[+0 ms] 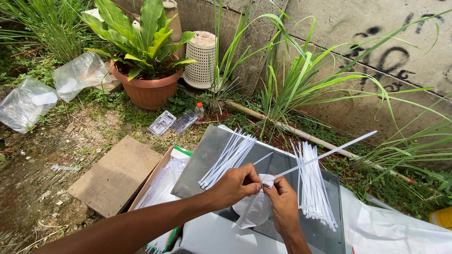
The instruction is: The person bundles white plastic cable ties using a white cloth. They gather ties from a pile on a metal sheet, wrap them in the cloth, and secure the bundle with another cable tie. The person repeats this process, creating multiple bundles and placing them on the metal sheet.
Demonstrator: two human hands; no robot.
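While both hands pinch a small white bag point(256, 209), left hand point(235, 184), right hand point(284, 203); its cable tie point(325, 154) points up-right; cardboard box point(149, 181) holds packets.

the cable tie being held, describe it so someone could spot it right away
On the grey panel in front of the person, between two bundles of white ties, the left hand and right hand pinch a small white bag. The held cable tie alone sticks out from them, slanting up to the right.

Single head-worn view, looking steeply down and forward, close over the grey board point(207, 155), garden ground and concrete wall point(376, 28) beyond
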